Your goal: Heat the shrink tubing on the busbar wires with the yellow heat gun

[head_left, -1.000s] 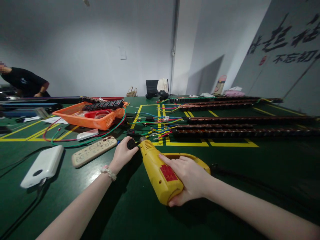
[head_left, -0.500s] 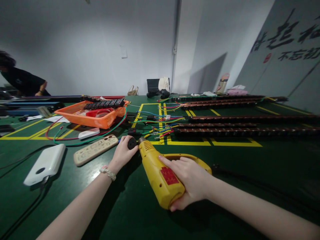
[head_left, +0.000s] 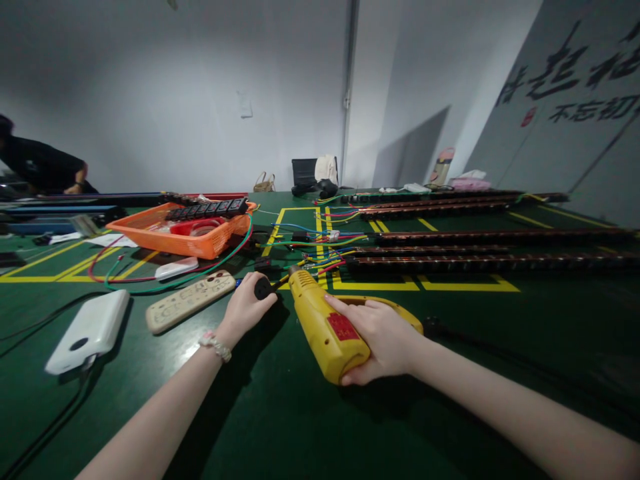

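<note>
My right hand [head_left: 383, 333] is wrapped round a yellow heat gun [head_left: 320, 317] with a red label on its side. The gun's nozzle points away from me, towards the bundled coloured wires [head_left: 325, 260]. My left hand [head_left: 247, 303] has its fingers closed on a black round-faced socket [head_left: 263, 288], with a dark cable running from it towards the nozzle. A beige power strip [head_left: 193, 303] lies just left of that hand. From behind the heat gun's handle a black cord [head_left: 480, 347] trails off to the right.
An orange basket [head_left: 200, 248] holding black socket blocks [head_left: 215, 210] stands at the back left. A white power bank [head_left: 90, 330] with a cable lies at the left. Long dark socket strips [head_left: 475, 262] stretch across the right. A person in black [head_left: 43, 163] is at the far left.
The heat gun has shifted slightly right and away from me, its nozzle drawn off from the black socket. My left hand has stayed almost in place.
</note>
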`<state>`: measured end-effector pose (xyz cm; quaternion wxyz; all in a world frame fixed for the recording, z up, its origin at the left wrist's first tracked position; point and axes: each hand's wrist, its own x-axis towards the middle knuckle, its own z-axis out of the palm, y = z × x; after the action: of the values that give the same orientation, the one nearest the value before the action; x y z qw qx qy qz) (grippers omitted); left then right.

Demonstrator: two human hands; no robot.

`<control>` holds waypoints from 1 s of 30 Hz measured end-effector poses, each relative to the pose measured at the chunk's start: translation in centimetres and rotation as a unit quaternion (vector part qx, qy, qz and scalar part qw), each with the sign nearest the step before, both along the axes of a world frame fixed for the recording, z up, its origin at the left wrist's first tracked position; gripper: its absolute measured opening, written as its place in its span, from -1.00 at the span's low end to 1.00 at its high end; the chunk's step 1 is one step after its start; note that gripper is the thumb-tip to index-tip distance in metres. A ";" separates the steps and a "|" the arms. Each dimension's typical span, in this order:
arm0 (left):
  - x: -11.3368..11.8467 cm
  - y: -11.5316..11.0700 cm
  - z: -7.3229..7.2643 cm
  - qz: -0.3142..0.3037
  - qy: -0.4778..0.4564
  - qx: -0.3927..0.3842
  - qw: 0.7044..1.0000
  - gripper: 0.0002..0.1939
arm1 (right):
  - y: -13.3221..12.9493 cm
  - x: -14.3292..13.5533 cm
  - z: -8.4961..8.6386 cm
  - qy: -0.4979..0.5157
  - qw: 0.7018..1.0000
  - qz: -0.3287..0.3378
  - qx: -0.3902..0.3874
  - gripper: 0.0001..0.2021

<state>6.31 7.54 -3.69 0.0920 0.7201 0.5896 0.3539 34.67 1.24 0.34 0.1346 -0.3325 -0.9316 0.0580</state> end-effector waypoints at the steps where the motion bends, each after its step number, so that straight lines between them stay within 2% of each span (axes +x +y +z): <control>1: 0.0 -0.1 0.0 0.004 0.001 0.000 1.000 -0.72 | 0.1 0.1 0.0 0.002 1.000 -0.002 -0.002 0.11; 6: 0.0 -0.2 -0.1 0.003 -0.021 0.008 1.000 -0.79 | 0.1 0.3 -0.2 0.009 1.000 -0.001 -0.005 0.10; 11: -0.1 0.2 -0.3 -0.004 -0.037 0.018 0.999 -0.77 | -0.1 0.3 -0.2 0.010 1.000 0.003 -0.006 0.10; 23: 0.2 0.0 0.0 -0.015 -0.063 0.015 0.998 -0.75 | -1.5 -0.2 -0.1 0.031 0.996 0.079 -0.020 0.10; 30: 0.3 -0.4 0.5 -0.015 -0.087 0.004 0.996 -0.76 | -0.7 0.4 -0.5 0.047 0.992 0.115 0.001 0.09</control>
<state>6.64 7.12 -3.20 0.1451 0.6960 0.5670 0.4161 35.08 0.53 -0.13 0.1709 -0.2198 -0.9564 0.0882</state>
